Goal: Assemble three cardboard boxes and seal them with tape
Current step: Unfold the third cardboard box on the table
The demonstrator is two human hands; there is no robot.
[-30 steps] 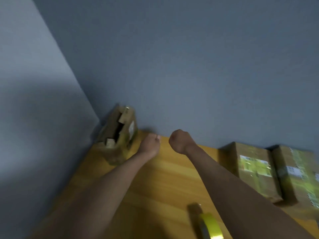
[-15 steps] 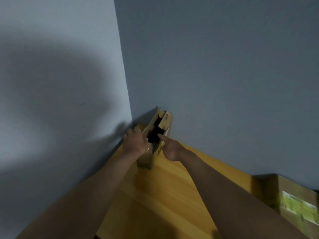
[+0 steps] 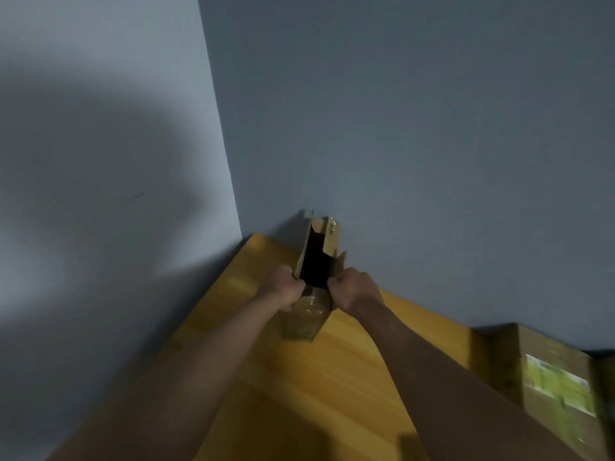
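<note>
A brown cardboard box (image 3: 312,281), narrow and half-flattened with a dark opening and loose upright flaps, stands on the yellow wooden table (image 3: 309,387) near its far corner, against the blue-grey wall (image 3: 416,128). Glossy clear tape covers its near face. The left hand (image 3: 285,291) grips the box's left edge; the right hand (image 3: 354,289) pinches its right edge (fingers curled on both). At the right, well apart, sits a second taped box (image 3: 559,377) bearing a green label.

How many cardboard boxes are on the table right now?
2. An open box near the wall corner, gripped by the left hand and right hand; a labelled box at far right. More may lie outside the frame.
</note>
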